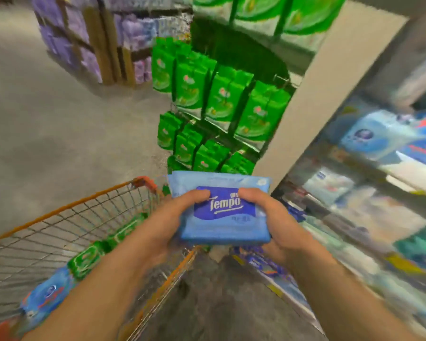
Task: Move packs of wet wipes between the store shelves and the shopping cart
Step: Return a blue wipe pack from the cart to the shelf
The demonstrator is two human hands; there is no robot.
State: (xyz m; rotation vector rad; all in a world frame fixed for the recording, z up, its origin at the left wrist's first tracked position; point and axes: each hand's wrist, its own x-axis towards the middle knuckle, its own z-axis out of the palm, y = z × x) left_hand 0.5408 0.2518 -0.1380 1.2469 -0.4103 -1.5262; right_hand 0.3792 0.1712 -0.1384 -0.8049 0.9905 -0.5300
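Left hand (172,217) and right hand (276,217) grip a blue wipes pack (221,210), thumbs on top.

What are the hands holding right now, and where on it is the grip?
Both hands hold one blue Tempo wipes pack: the left hand grips its left end, the right hand its right end, thumbs on the top face.

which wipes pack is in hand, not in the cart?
The blue Tempo wet-wipes pack, gripped by the left hand and right hand. The green pack and light-blue pack lie in the orange wire cart.
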